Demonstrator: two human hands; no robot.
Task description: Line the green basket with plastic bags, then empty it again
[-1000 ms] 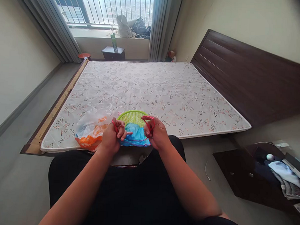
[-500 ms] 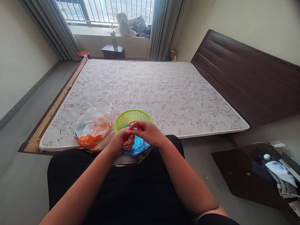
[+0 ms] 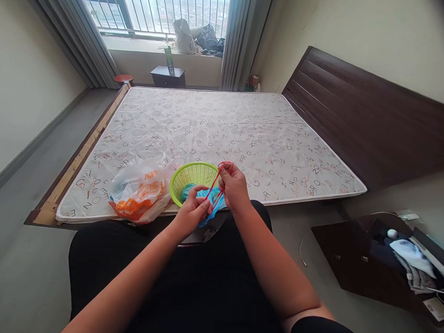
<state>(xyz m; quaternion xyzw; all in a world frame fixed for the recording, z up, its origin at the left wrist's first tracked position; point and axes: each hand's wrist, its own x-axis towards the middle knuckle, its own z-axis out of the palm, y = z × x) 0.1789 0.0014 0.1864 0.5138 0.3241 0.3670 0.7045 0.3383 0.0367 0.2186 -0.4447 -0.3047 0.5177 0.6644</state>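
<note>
A thin red string stretches between my two hands at the near edge of the mattress. My left hand is closed, thumb and fingers pinching the lower part of the string. Higher and to the right, my right hand pinches its looped upper end. Behind my hands a lime-green plastic basket rests at the mattress edge. Blue plastic bag material lies in and over the basket's near side, partly hidden by my hands. Left of the basket sits a white and orange plastic bag.
The letter-printed mattress spreads out ahead, with a dark wooden headboard at right. A dark bedside cabinet with a white ball and folded cloth stands at lower right. A small nightstand is by the window.
My hands have moved apart, the right one up and to the right, drawing the red string out between them. The blue plastic by the basket has shifted and bunched toward the right.
</note>
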